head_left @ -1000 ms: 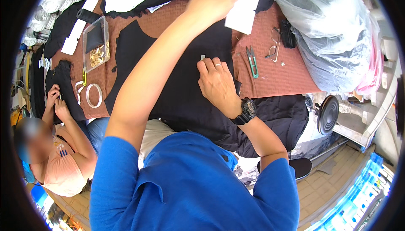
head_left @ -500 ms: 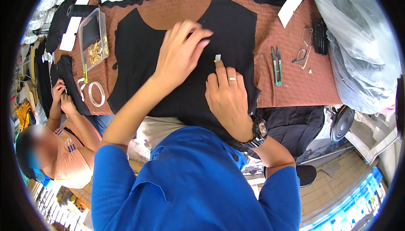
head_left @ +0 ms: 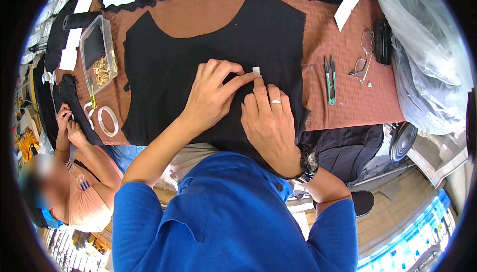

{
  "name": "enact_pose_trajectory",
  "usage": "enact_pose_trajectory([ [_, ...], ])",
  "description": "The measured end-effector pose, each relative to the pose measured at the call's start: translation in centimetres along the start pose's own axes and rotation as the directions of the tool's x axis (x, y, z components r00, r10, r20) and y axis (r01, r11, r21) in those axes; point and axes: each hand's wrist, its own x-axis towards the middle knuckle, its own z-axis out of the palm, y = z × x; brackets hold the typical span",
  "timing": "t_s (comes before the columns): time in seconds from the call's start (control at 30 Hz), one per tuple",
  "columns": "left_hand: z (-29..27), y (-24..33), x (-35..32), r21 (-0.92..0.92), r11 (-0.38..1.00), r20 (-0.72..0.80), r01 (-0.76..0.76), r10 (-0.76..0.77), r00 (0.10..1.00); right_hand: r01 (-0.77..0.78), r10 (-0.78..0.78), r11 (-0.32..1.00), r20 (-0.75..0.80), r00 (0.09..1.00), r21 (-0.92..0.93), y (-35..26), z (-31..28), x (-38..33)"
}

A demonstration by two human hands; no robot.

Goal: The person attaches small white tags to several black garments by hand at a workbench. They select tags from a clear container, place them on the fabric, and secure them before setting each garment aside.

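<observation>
A black cut garment panel [head_left: 169, 73] lies spread flat before me, its curved neckline at the far side. On its right half sits a small white label [head_left: 256, 69]. My left hand [head_left: 213, 93] is over the panel, fingers bent and apart, with one digit reaching to the label's near end. My right hand [head_left: 270, 118], with a ring and a wristwatch, lies palm down on the fabric, its index fingertip at the same end of the label. Both fingertips meet there, and nothing is visibly gripped in either hand.
Green-handled thread snips [head_left: 330, 80], eyeglasses [head_left: 361, 60] and a black case [head_left: 382, 42] lie right, beside clear plastic sheeting [head_left: 422, 68]. Left are a plastic box [head_left: 110, 33] with gold pieces, a white ring [head_left: 108, 121] and another person's hands [head_left: 69, 123] on black cloth.
My left hand has come down and nearer, from above the fabric to the label. My right hand stays by the label. The view has shifted slightly.
</observation>
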Motion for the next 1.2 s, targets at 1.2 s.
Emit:
enact_pose_trajectory([
  [1.2,1.9,1.1,-1.8,0.080,0.997,-0.192,0.001,0.015,0.981,0.037,-0.102,0.893,0.121,0.987,0.448,7.4,0.0,7.1],
])
